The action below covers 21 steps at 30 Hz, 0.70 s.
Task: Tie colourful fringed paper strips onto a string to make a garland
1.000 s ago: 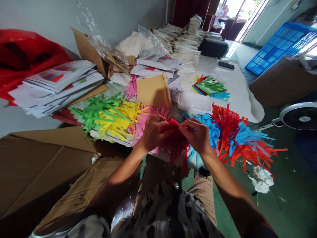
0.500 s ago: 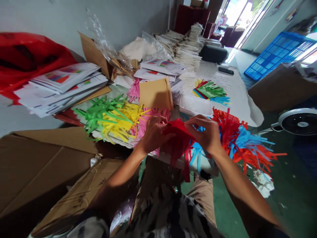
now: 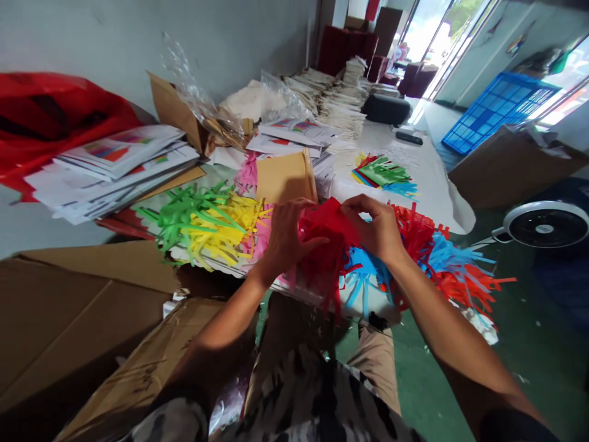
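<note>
Between my hands, at the table's near edge, is a piece of red fringed tissue paper (image 3: 334, 230), its strips hanging toward me. My right hand (image 3: 377, 228) pinches its upper right edge between thumb and fingers. At the left side, my left hand (image 3: 288, 236) touches the paper with its thumb stretched out across it and its fingers extended along the far edge. Blue fringed paper (image 3: 363, 264) lies beneath, near my right wrist. To the left are yellow fringe (image 3: 225, 224), green fringe (image 3: 184, 212) and pink fringe (image 3: 262, 236).
A tan paper stack (image 3: 283, 175) stands behind my left hand. Printed white sheets (image 3: 115, 166) lie at left. More red fringe (image 3: 416, 227) and blue fringe (image 3: 453, 255) overhang the right edge. An open cardboard box (image 3: 59, 307) and a round fan-like appliance (image 3: 545, 227) flank the table.
The red paper's upper edge has risen and spread. My left hand has opened wider, its fingers extending farther away from me. The right hand still pinches the paper. The camera view has shifted slightly.
</note>
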### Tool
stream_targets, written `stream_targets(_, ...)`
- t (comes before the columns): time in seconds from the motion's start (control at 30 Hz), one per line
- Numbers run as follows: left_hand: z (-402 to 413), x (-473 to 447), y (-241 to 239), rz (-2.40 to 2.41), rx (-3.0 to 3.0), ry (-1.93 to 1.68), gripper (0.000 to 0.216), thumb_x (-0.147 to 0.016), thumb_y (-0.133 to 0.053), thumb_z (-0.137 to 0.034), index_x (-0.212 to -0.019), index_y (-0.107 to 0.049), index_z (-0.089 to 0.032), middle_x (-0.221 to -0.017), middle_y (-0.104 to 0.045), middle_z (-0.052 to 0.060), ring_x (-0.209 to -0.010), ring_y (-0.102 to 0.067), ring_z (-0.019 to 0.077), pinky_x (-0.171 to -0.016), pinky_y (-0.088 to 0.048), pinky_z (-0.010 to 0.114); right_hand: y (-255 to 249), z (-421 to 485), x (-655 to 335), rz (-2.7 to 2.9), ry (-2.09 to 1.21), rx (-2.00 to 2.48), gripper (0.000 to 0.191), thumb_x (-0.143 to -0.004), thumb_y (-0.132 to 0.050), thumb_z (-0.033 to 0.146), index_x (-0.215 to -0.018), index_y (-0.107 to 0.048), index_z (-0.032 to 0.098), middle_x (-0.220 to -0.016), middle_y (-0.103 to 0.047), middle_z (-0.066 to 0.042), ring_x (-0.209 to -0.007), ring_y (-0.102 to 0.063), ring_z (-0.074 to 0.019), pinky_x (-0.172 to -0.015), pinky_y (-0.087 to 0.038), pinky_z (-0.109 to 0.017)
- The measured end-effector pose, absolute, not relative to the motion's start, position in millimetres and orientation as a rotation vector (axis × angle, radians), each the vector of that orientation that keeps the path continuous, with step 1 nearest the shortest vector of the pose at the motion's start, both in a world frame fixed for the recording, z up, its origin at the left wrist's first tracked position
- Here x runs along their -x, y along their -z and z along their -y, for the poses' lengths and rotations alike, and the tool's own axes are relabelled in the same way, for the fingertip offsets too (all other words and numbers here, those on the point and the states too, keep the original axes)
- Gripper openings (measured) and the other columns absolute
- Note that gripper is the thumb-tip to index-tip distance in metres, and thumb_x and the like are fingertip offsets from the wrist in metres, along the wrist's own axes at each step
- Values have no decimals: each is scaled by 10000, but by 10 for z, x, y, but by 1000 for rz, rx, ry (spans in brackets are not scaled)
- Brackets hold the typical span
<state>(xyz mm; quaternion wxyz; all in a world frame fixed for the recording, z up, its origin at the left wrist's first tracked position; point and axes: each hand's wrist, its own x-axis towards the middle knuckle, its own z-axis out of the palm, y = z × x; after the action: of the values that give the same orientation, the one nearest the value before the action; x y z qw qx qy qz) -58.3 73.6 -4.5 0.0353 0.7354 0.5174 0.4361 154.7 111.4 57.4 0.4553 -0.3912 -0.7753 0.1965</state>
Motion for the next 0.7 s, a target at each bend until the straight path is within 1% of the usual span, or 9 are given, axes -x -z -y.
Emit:
stream_targets(0.07, -807, 542, 50, -1590, -2318, -1179, 302, -898, -740, -297, -1180, -656, -226, -1188, -726, 99, -1229, -607, 298, -1175, -363, 512, -608, -1114, -1519, 1864, -497, 920, 99, -941, -659, 249, -891, -734, 210, -865, -758, -9, -801, -688, -174, -795, -532, -320)
stream_targets(0.13, -860, 514, 68, -1617, -2352, -1002, 65, -911, -651, -198, -948, -697, -225, -1001, -756, 74, -1155, -644, 302, -1218, -286, 600, -702, -1103, -1544, 1784, -466, 862, 105, -962, -652, 258, -892, -718, 213, -857, -739, -7, -800, -687, -168, -790, -539, -317)
stream_targets(0.23, -900, 535, 98, -1639, -2398, -910, 140, -922, -624, -201, -801, -691, -219, -934, -767, 70, -1110, -666, 312, -1242, -196, 700, -949, -1083, -1752, 1644, -346, 825, 134, -980, -676, 322, -900, -714, 221, -818, -694, -1, -752, -655, -157, -730, -527, -308)
stream_targets(0.4, -957, 675, 80, -1718, -2440, -963, 140, -897, -650, -174, -809, -728, -251, -937, -783, 36, -1108, -676, 311, -1271, -80, 735, -1290, -1050, -2442, 1367, -19, 857, 151, -972, -724, 381, -925, -729, 237, -840, -670, -37, -725, -617, -163, -672, -475, -315)
stream_targets(0.47, -979, 670, 34, -1692, -2372, -1035, 173, -870, -636, -129, -918, -759, -240, -999, -788, 56, -1106, -681, 316, -1260, -171, 722, -1277, -1030, -2638, 1327, 33, 868, 154, -985, -709, 397, -951, -727, 248, -859, -665, -51, -719, -594, -161, -659, -452, -316)
stream_targets(0.53, -979, 584, -21, -1581, -2340, -1088, 380, -799, -637, -77, -1128, -754, -228, -1123, -781, 76, -1126, -682, 305, -1212, -356, 633, -1182, -1007, -2692, 1383, -26, 900, 175, -979, -712, 419, -939, -722, 249, -823, -635, -27, -688, -550, -149, -641, -428, -307)
stream_targets(0.6, -950, 427, -57, -1348, -2399, -1047, 627, -709, -643, -36, -1300, -696, -238, -1261, -756, 75, -1189, -675, 283, -1138, -482, 504, -1066, -986, -2636, 1447, -142, 938, 225, -950, -734, 453, -896, -715, 235, -735, -558, 19, -630, -481, -130, -608, -393, -291)
stream_targets(0.63, -929, 335, -59, -1225, -2442, -994, 697, -680, -640, -25, -1338, -677, -251, -1306, -746, 67, -1230, -667, 275, -1119, -507, 462, -1025, -978, -2595, 1447, -177, 950, 252, -941, -736, 471, -878, -707, 229, -687, -500, 40, -599, -441, -122, -586, -371, -283)
stream_targets(0.7, -889, 166, -25, -1082, -2500, -873, 730, -673, -621, -16, -1357, -673, -267, -1353, -738, 55, -1302, -649, 275, -1130, -510, 448, -1011, -957, -2554, 1406, -181, 954, 270, -940, -725, 483, -866, -696, 225, -649, -432, 58, -570, -397, -115, -563, -348, -274)
